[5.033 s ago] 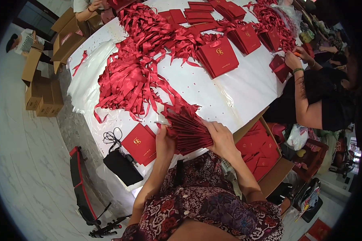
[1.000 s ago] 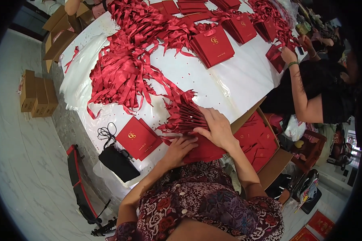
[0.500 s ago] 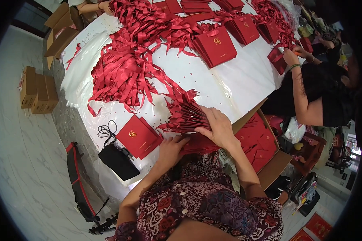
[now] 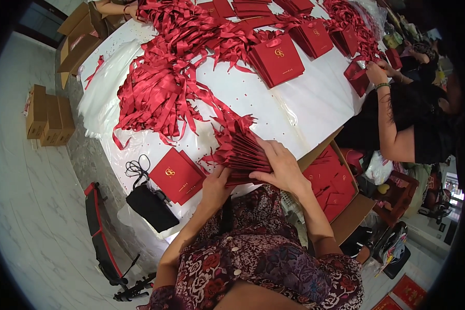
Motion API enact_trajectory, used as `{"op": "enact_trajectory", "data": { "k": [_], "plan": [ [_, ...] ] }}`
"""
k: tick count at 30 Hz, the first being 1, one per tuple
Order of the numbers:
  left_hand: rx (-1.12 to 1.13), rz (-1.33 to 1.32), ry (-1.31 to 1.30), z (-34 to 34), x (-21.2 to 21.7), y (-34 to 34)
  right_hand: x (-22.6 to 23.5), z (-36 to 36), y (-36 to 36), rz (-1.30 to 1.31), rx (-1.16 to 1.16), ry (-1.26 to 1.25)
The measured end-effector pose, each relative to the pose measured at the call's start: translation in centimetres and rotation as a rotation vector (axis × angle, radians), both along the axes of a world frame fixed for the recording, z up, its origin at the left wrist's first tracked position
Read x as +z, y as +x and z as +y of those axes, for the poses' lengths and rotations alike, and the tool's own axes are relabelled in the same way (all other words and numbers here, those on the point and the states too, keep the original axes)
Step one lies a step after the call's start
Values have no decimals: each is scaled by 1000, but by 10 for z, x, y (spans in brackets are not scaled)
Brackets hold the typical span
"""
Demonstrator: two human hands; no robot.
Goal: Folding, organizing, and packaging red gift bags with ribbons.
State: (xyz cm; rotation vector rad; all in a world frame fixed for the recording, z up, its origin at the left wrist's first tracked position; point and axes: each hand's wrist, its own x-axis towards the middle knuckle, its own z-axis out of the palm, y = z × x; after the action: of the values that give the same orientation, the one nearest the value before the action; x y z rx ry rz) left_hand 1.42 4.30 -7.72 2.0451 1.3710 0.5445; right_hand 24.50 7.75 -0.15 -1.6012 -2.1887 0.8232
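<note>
Fingers of R hand (image 4: 282, 168) clasp fanned flat dark-red paper bags (image 4: 244, 161) at white table (image 4: 315, 111) edge; L hand (image 4: 216, 190) pinch unclear. Prob. light, stiffish, slippery (red satin ribbons (image 4: 230, 135) esp.); grip both ends.

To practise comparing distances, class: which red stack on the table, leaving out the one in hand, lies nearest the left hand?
The small red stack beside the black pouch, just left of the left hand; other stacks lie farther across the table.
</note>
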Motion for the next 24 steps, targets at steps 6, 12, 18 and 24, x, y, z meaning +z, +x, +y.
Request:
{"op": "enact_trajectory", "data": {
  "k": [6,12,18,24],
  "plan": [
    [169,-141,159,-22,-16,-6,-4,0,-5,-45,-36,58],
    [-5,-114,426,-35,-23,-10,-6,0,-6,-66,-64,71],
    [19,-168,318,-21,-28,10,-8,-3,-9,-43,-27,138],
    [221,-353,395,11,-17,19,-10,-2,-4,32,9,99]
  ]
}}
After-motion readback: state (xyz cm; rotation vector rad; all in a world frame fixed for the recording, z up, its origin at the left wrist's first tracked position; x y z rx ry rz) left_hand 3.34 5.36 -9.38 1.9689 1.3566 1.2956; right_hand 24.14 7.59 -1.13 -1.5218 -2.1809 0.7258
